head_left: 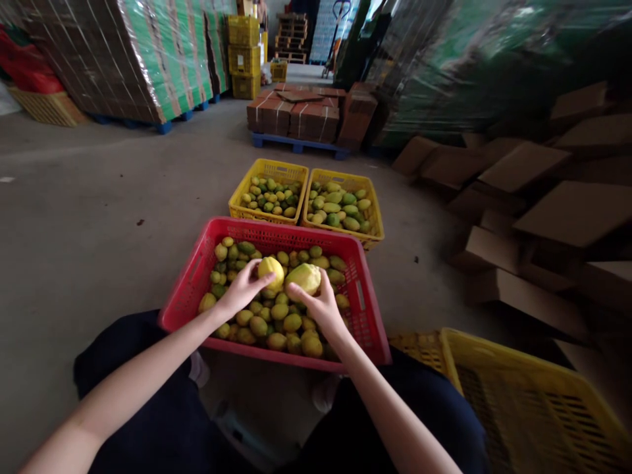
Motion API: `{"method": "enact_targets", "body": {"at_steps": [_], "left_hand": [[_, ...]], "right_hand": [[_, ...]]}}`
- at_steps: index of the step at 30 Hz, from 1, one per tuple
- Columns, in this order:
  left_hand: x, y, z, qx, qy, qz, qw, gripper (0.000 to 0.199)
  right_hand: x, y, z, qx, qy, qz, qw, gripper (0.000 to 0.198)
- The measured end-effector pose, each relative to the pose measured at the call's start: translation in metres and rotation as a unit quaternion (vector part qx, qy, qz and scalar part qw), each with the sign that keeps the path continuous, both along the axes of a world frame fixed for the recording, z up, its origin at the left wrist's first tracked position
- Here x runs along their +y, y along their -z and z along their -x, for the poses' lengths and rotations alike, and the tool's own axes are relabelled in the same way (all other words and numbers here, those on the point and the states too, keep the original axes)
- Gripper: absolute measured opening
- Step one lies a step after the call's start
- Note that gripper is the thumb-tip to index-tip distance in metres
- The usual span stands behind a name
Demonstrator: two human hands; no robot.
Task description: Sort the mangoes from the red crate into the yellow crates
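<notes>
My left hand (247, 286) is closed around a roundish yellow fruit (271, 271). In my right hand (323, 304) is a longer, yellow-green fruit (306, 279), gripped between thumb and fingers. The two fruits are held close together above a red plastic crate (372, 322). Many green and yellow fruits (276, 322) of mixed sizes lie inside that crate, partly covered by my hands and forearms. I cannot tell the exact kind of fruit.
Beyond the red crate, a left yellow crate (236, 209) and a right yellow crate (378, 227) hold more fruit. Another yellow crate (513, 359) stands by my right leg. Cardboard boxes (523, 164) are heaped at right. Flattened cartons (311, 122) sit on a blue pallet (299, 145).
</notes>
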State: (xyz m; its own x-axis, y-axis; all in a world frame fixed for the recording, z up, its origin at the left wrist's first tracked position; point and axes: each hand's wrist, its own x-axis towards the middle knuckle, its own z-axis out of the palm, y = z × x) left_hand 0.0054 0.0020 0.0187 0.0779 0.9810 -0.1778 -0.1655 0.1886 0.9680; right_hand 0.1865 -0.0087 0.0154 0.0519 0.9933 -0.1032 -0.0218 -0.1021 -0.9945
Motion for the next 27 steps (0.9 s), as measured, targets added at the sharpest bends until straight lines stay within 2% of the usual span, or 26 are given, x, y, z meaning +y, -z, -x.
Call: {"method": "enact_targets", "body": {"at_steps": [2,5,7,9,12,14,16,17,20,22,24,27], "left_hand": [[-0.003,-0.006,0.002,0.077,0.008,-0.126,0.989,0.051],[-0.005,-0.013,0.007,0.209,0.039,-0.290,0.933,0.050],[-0.006,-0.014,0.009,0.274,0.036,-0.376,0.884,0.045],[-0.007,-0.012,0.010,0.304,0.030,-0.425,0.852,0.043],[-0.006,-0.008,0.011,0.322,0.031,-0.454,0.830,0.045],[-0.006,-0.008,0.011,0.323,0.024,-0.460,0.827,0.045],[-0.006,-0.009,0.010,0.308,0.014,-0.441,0.843,0.045],[-0.006,-0.010,0.010,0.287,0.015,-0.416,0.863,0.047],[-0.006,-0.013,0.007,0.156,0.065,-0.285,0.943,0.054],[-0.007,-0.015,0.004,0.038,0.088,-0.182,0.979,0.055],[-0.007,-0.018,0.000,-0.071,0.085,-0.082,0.990,0.050],[-0.008,-0.021,-0.008,-0.196,0.062,0.055,0.977,0.038]], "right_hand": [[-0.002,-0.001,-0.002,-0.157,0.039,-0.146,0.976,0.061],[-0.005,-0.003,-0.004,-0.285,0.056,-0.271,0.917,0.057],[-0.007,-0.004,-0.004,-0.317,0.060,-0.318,0.891,0.055],[-0.008,-0.002,-0.005,-0.332,0.064,-0.349,0.874,0.054],[-0.008,0.000,-0.005,-0.333,0.064,-0.369,0.865,0.054],[-0.008,0.002,-0.006,-0.314,0.066,-0.366,0.873,0.055],[-0.008,0.002,-0.006,-0.261,0.073,-0.337,0.902,0.061],[-0.008,0.002,-0.007,-0.219,0.074,-0.311,0.922,0.063],[-0.010,-0.001,-0.011,-0.067,0.040,-0.210,0.975,0.065],[-0.011,-0.004,-0.015,0.013,0.002,-0.146,0.989,0.060],[-0.013,-0.008,-0.018,0.068,-0.015,-0.089,0.994,0.056],[-0.016,-0.012,-0.019,0.138,-0.021,-0.013,0.990,0.051]]}}
